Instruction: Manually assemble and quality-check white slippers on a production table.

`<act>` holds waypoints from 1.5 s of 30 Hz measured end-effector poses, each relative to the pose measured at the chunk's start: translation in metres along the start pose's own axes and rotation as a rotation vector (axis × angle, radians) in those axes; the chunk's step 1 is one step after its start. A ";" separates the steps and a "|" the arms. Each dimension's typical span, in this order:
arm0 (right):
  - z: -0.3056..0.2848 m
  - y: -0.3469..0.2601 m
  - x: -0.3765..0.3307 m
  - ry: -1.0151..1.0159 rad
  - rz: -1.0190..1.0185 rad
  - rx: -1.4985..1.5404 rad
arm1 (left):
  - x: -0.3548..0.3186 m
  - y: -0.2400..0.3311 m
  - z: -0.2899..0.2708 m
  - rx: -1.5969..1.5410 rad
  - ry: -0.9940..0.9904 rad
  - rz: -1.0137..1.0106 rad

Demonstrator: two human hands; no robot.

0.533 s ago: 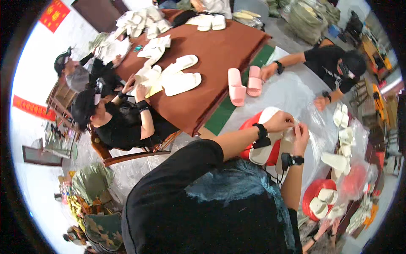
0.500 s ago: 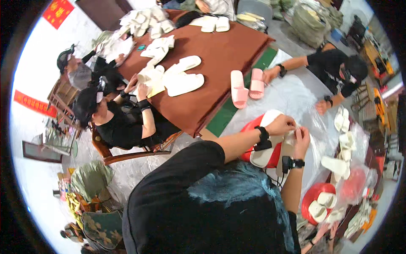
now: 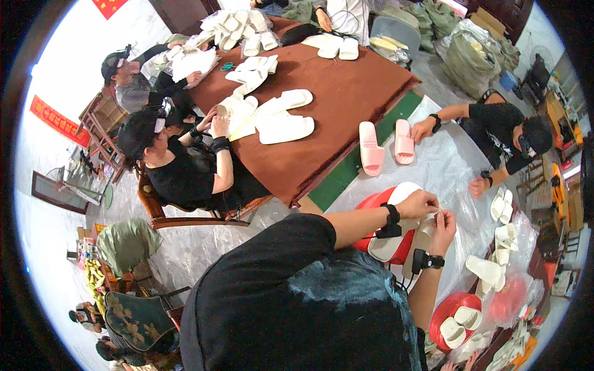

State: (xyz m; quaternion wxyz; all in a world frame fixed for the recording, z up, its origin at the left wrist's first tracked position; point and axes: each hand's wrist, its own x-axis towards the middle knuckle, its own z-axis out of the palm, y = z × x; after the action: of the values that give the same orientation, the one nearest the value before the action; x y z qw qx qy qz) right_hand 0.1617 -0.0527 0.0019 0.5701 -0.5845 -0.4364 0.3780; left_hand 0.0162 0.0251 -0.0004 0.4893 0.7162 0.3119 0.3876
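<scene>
Brown desk (image 3: 352, 86) upper middle, slipper heap (image 3: 238, 28) at far end. Head view: white slipper (image 3: 385, 248) on red oval (image 3: 372, 201), in front of person. Left hand (image 3: 418, 204) and right hand (image 3: 443, 231) close together just beyond; fingers bunched narrow, cannot tell whether gripping anything. 2 pink slippers (image 3: 372, 153) farther off, co-worker's hand (image 3: 424, 129) at 1.

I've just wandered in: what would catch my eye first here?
First, probably, the pair of pink slides right of centre, beside the green strip. Then the large brown table cover above centre, with a heap of white slides at its far end. Lower down, a white slipper lies over something bright red beneath the wearer's left wristband.
</scene>
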 end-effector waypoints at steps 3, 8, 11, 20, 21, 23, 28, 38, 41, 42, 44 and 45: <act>-0.003 0.003 0.000 0.000 -0.042 -0.033 | 0.001 -0.003 0.003 0.023 0.010 0.007; 0.002 0.000 0.004 -0.014 -0.047 -0.090 | -0.001 0.005 -0.007 0.012 -0.022 -0.086; -0.001 -0.008 0.001 0.015 -0.012 -0.129 | 0.004 0.005 -0.003 -0.014 -0.069 -0.088; 0.004 -0.005 0.001 0.018 0.011 0.052 | 0.002 0.013 -0.006 0.061 -0.074 -0.107; 0.003 -0.002 0.001 0.029 0.011 0.051 | 0.002 0.013 -0.005 0.058 -0.073 -0.124; 0.001 0.003 0.002 0.030 0.030 0.056 | 0.003 0.010 -0.002 0.057 -0.078 -0.119; 0.005 0.000 0.000 0.000 -0.011 0.028 | 0.003 0.009 -0.004 0.098 -0.074 -0.122; 0.001 0.006 0.002 0.027 0.008 0.016 | 0.004 0.015 -0.004 0.113 -0.114 -0.115; 0.006 0.004 0.000 0.048 0.002 0.107 | 0.002 0.009 -0.005 0.061 -0.100 -0.109; 0.008 0.000 -0.001 0.081 0.020 0.139 | 0.001 0.012 -0.005 0.075 -0.096 -0.096; 0.004 0.006 0.000 0.098 0.018 0.154 | 0.002 0.011 -0.003 0.061 -0.106 -0.103; 0.002 0.006 0.000 0.115 0.013 0.152 | 0.002 0.011 -0.002 0.051 -0.103 -0.119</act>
State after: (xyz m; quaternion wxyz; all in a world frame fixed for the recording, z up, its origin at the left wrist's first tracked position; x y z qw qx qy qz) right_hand 0.1608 -0.0519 -0.0042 0.6344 -0.5630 -0.3691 0.3799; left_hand 0.0164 0.0243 0.0112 0.5086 0.7275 0.3381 0.3126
